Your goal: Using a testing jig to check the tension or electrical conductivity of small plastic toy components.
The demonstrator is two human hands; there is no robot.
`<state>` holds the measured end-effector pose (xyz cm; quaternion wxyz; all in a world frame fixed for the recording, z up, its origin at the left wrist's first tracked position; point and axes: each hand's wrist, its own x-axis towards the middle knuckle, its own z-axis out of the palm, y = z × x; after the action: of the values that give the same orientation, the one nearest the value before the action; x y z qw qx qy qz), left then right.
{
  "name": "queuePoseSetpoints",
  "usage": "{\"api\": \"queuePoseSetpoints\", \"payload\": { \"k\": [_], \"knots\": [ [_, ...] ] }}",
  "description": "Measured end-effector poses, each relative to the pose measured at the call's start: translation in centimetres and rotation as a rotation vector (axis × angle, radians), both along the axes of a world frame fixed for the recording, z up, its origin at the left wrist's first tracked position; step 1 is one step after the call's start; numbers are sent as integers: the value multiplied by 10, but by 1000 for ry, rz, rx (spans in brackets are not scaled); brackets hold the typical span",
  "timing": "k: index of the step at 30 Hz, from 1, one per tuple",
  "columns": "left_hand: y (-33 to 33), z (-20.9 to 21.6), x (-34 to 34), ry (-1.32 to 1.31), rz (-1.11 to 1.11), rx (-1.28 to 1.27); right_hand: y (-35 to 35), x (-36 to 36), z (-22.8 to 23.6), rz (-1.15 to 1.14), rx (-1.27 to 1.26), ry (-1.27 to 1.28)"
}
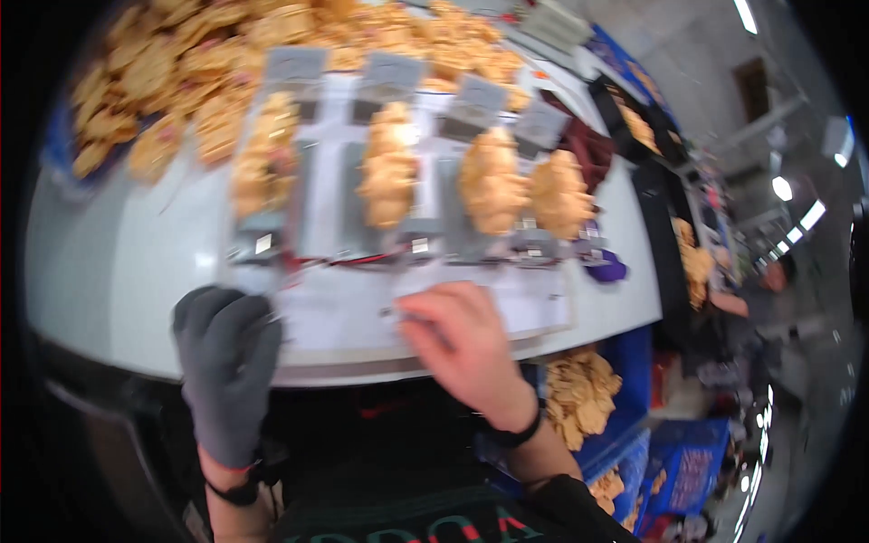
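My left hand (226,362), in a grey glove, is over the near edge of the white table with its fingers curled together. A tiny shiny speck shows by its fingertips, too small to name. My bare right hand (466,348) is bent in a pinch above the front of a white board (335,317); what it holds, if anything, is blurred. Beyond my hands, several lumpy tan moulded pieces stand in a row of grey fixtures, among them a left piece (265,167), a second piece (391,167) and a third piece (493,181). Red and black wires (348,261) run between the fixtures.
A large heap of tan pieces (181,63) covers the table's far side. Grey upright blocks (389,77) back the fixtures. A purple object (608,267) lies at the right. Below the table's right edge stands a blue crate (634,362) of tan pieces; black trays (665,235) stand farther right.
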<state>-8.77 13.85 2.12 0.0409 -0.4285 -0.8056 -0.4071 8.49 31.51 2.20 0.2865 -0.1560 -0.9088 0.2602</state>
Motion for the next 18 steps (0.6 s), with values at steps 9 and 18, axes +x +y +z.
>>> {"api": "queuePoseSetpoints", "payload": {
  "k": [9,18],
  "knots": [
    [11,-9,-3,-54,-76,8,0,-3,-2,-85,127,-15],
    [9,3,-6,-65,-77,-52,2,-4,-1,-65,126,-38]
  ]
}}
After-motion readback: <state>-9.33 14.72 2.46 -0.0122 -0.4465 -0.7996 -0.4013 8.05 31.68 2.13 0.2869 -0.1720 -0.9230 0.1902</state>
